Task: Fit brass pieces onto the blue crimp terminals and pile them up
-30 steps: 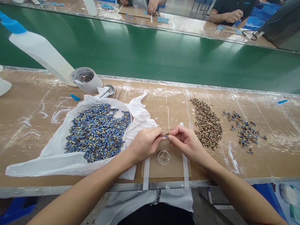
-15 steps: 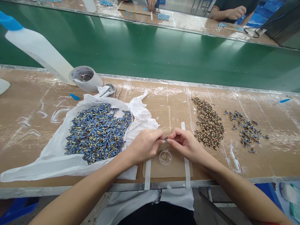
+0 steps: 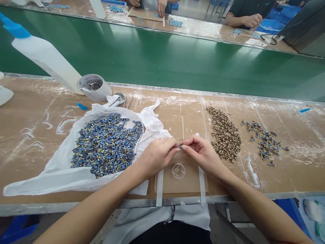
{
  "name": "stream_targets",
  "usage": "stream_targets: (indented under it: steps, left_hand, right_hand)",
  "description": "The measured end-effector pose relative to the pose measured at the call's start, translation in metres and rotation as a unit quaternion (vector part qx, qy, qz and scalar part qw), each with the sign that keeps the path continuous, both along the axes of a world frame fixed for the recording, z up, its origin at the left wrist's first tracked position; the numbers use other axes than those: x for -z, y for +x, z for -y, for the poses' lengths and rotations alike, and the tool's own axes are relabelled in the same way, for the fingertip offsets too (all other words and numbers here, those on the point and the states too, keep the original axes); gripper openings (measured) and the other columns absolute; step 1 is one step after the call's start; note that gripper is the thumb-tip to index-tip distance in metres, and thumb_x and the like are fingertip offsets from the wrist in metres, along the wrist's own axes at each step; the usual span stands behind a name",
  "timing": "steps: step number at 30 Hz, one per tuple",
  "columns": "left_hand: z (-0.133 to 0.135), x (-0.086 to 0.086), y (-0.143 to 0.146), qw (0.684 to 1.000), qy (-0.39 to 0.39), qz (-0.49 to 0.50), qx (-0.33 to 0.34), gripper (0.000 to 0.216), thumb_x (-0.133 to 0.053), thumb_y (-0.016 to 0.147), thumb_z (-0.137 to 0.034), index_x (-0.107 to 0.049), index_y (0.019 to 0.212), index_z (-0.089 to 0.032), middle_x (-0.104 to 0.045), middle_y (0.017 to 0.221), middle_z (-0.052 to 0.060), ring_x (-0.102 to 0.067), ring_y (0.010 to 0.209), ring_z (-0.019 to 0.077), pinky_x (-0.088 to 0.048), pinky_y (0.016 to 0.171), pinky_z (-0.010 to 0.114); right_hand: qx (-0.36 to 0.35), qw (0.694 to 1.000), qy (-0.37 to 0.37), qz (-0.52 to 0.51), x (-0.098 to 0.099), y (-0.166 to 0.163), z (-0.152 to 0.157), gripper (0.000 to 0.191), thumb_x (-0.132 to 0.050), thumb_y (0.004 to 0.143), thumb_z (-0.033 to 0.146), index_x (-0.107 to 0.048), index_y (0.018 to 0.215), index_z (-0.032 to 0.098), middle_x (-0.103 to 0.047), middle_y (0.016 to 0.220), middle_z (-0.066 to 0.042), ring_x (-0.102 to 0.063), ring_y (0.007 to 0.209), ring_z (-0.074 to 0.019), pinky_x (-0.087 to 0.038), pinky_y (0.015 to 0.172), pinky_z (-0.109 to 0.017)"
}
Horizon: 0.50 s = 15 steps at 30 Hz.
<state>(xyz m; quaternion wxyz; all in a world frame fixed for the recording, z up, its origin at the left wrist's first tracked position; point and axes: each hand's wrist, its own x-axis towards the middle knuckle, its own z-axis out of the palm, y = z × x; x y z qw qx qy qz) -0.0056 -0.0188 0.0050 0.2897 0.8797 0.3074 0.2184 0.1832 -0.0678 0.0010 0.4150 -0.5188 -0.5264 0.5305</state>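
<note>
My left hand point(image 3: 162, 150) and my right hand point(image 3: 200, 150) meet fingertip to fingertip over a taped cardboard piece point(image 3: 186, 186). Pinched between them is a tiny blue and dark part point(image 3: 180, 146), mostly hidden by the fingers. Just below sits a small clear round dish point(image 3: 178, 170) with a thin stick in it. Left of my left hand, a large heap of small blue and yellow parts point(image 3: 105, 145) lies on a white sheet point(image 3: 57, 171). To the right of my right hand is a pile of brown and cream parts point(image 3: 225, 135), and beyond it a scattered group of blue and brown parts point(image 3: 267, 140).
A white bottle with a blue nozzle point(image 3: 47, 61) leans near a wide tape roll point(image 3: 95, 87) at the back left. Tweezers point(image 3: 129, 102) lie by the sheet. A green divider point(image 3: 162, 57) runs behind the bench; past it, other people's hands point(image 3: 253, 21) work.
The view has shifted slightly. My hands stay together on the small part, and my right fingers have moved a little around it. Across the divider, a co-worker's hands have shifted.
</note>
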Motion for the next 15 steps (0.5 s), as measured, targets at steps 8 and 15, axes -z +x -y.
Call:
stream_targets:
  steps: [8, 15]
  left_hand:
    - [-0.0018, -0.0003, -0.0012, 0.991, -0.126, 0.044, -0.014, 0.022, -0.057, 0.089, -0.02, -0.059, 0.11, -0.015, -0.069, 0.088, 0.004, -0.063, 0.078, 0.0148, -0.047, 0.07, 0.025]
    - [-0.0065, -0.0027, 0.0006, 0.983, -0.181, 0.023, 0.026, 0.023, -0.042, 0.096, -0.023, -0.064, 0.098, -0.015, -0.066, 0.082, 0.002, -0.059, 0.073, 0.0134, -0.044, 0.068, 0.024]
  right_hand:
    - [0.031, 0.999, 0.03, 0.019, 0.0001, 0.0021, -0.0014, 0.015, -0.065, 0.086, 0.032, -0.06, 0.086, 0.018, -0.065, 0.082, -0.003, -0.062, 0.075, -0.0143, -0.052, 0.068, -0.028]
    - [0.037, 0.996, 0.069, 0.052, -0.0005, 0.0031, -0.0004, 0.012, -0.063, 0.088, 0.029, -0.061, 0.086, 0.018, -0.065, 0.084, -0.005, -0.062, 0.076, -0.0149, -0.053, 0.07, -0.03]
